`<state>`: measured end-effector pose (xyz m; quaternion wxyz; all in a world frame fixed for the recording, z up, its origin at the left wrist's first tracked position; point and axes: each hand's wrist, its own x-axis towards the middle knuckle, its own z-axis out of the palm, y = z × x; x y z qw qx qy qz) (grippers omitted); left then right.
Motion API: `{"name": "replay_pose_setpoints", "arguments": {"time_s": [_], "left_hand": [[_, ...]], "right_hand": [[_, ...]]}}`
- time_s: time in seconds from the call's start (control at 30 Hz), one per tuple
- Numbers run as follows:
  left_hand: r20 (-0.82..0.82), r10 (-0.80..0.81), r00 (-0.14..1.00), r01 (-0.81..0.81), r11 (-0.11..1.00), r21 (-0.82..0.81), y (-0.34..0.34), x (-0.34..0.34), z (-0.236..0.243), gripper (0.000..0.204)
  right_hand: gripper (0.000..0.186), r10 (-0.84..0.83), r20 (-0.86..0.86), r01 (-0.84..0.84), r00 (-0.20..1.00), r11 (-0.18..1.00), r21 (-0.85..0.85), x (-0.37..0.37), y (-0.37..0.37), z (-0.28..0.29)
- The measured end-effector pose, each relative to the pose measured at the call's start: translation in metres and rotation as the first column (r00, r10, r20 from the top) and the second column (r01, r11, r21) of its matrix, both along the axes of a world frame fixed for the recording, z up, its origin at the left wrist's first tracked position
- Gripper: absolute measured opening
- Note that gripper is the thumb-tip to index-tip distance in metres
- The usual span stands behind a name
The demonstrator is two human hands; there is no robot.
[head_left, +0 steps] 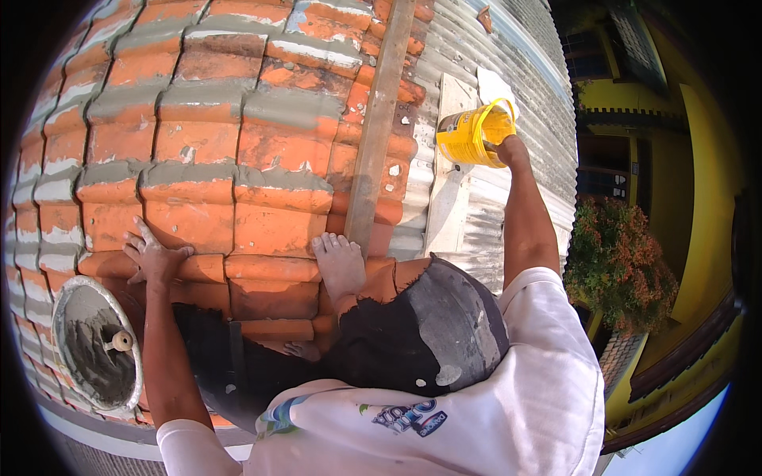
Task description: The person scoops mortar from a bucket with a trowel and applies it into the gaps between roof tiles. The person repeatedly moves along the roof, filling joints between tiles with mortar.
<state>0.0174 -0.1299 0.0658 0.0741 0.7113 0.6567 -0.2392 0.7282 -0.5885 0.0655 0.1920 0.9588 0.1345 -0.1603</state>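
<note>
My left hand [156, 255] lies with fingers spread on the orange roof tiles [190, 230], holding nothing. Close to my left forearm is a round pale bucket [67, 341] of grey mortar, with a trowel's light round handle [121, 341] rising from the mix. My right arm is stretched out to a yellow plastic bucket [460, 139] at the upper right. At its mouth, my right hand [512, 149] reaches over the rim; the fingers are hidden inside. The bucket looks tilted, its mouth toward the right and its yellow handle raised.
A long wooden plank [381, 119] runs up the roof beside my bare foot [341, 266]. Grey mortar [294, 107] lines several tile edges. Right of it, a pale board [452, 198] lies on corrugated sheeting [492, 206]. Beyond the roof edge are a bush [615, 266] and yellow walls.
</note>
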Motion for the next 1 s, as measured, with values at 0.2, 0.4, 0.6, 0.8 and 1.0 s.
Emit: {"name": "replay_pose_setpoints", "arguments": {"time_s": [0.2,0.4,0.6,0.8,1.0], "left_hand": [[0.029,0.014,0.999,-0.014,1.0,-0.024,0.001,-0.001,0.005,0.158],[0.227,0.124,0.966,-0.148,0.985,0.089,-0.01,-0.022,0.013,0.158],[0.415,0.256,0.873,-0.313,0.947,0.073,-0.005,-0.036,0.022,0.159],[0.284,0.382,0.88,-0.357,0.924,-0.137,0.006,-0.044,0.045,0.159],[0.28,0.323,0.904,-0.297,0.946,-0.132,0.005,-0.046,0.048,0.157]], "right_hand": [[0.044,0.122,-0.063,-0.117,0.991,0.99,0.075,0.006,0.004,-0.025],[0.034,-0.007,0.31,-0.053,0.951,0.982,0.183,-0.038,0.016,0.08],[0.035,0.298,0.344,-0.451,0.891,0.679,0.579,-0.114,0.132,0.188],[0.027,0.827,0.208,-0.661,0.523,0.239,0.711,-0.268,0.356,0.193],[0.027,0.935,0.313,-0.735,0.17,-0.091,0.672,-0.44,0.545,0.135]]}}
